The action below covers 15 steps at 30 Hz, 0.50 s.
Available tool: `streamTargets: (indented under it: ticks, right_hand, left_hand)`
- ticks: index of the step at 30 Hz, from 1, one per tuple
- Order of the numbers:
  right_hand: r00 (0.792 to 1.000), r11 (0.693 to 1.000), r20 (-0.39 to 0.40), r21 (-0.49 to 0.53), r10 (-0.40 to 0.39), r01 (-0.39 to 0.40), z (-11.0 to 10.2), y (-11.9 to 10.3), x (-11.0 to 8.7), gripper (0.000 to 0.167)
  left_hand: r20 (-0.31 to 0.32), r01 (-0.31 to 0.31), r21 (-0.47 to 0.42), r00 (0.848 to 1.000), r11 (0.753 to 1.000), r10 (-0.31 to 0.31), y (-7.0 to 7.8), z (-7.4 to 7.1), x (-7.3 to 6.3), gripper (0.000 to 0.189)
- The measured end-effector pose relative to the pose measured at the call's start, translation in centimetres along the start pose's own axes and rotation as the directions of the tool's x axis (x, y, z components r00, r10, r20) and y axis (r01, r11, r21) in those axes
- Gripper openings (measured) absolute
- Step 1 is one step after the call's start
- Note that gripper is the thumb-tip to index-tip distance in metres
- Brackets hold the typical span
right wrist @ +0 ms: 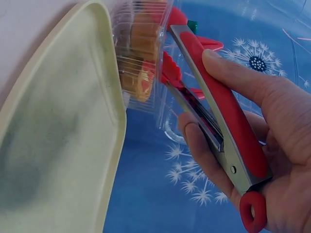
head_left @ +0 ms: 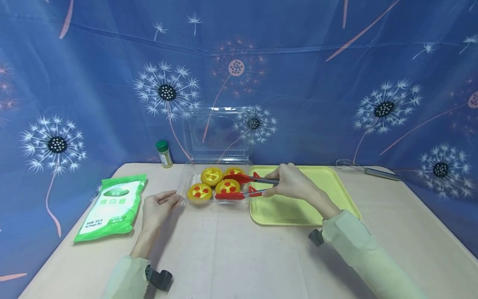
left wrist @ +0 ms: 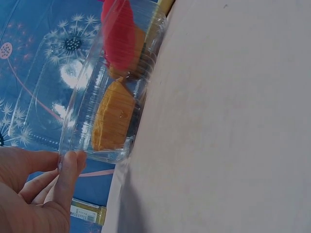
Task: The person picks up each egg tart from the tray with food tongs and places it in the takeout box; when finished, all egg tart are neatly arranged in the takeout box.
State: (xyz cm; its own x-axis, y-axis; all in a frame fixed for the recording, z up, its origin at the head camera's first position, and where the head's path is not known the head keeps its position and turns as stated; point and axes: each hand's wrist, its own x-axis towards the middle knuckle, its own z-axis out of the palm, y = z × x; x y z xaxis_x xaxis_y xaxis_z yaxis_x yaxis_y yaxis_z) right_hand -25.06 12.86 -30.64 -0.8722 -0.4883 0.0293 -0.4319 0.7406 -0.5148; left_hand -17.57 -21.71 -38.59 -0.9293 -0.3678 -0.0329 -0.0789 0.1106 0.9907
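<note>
A clear plastic clamshell box (head_left: pixel 192 174) with its lid (head_left: pixel 220 133) raised holds several egg tarts with red or yellow tops. My left hand (head_left: pixel 159 207) pinches the box's near left rim between thumb and fingers, as the left wrist view shows. In my right hand (head_left: pixel 295 182) is a pair of red and steel tongs (right wrist: pixel 221 104), gripped along both arms. The tongs' red tips (head_left: pixel 229 196) are spread over the box, one on each side of the front right tart (head_left: pixel 227 185). Another tart (head_left: pixel 199 191) sits at front left.
To the right of the box lies a yellow tray (head_left: pixel 298 214), partly under my right forearm. A whisk (head_left: pixel 373 171) rests at the back right. At left are a green and white sugar bag (head_left: pixel 112 207) and a green-capped seasoning bottle (head_left: pixel 164 154). A blue curtain (head_left: pixel 298 83) hangs behind.
</note>
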Motion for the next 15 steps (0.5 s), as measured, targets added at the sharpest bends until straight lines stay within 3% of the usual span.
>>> streamTargets:
  ticks: [15]
  right_hand:
    - [1.0, 0.999, 0.0, 0.035, -0.009, 0.009, 0.2, 1.1, 0.2, 0.052]
  left_hand:
    - [0.006, 0.004, -0.008, 1.0, 1.0, -0.004, 0.0, 0.0, 0.0, 0.035]
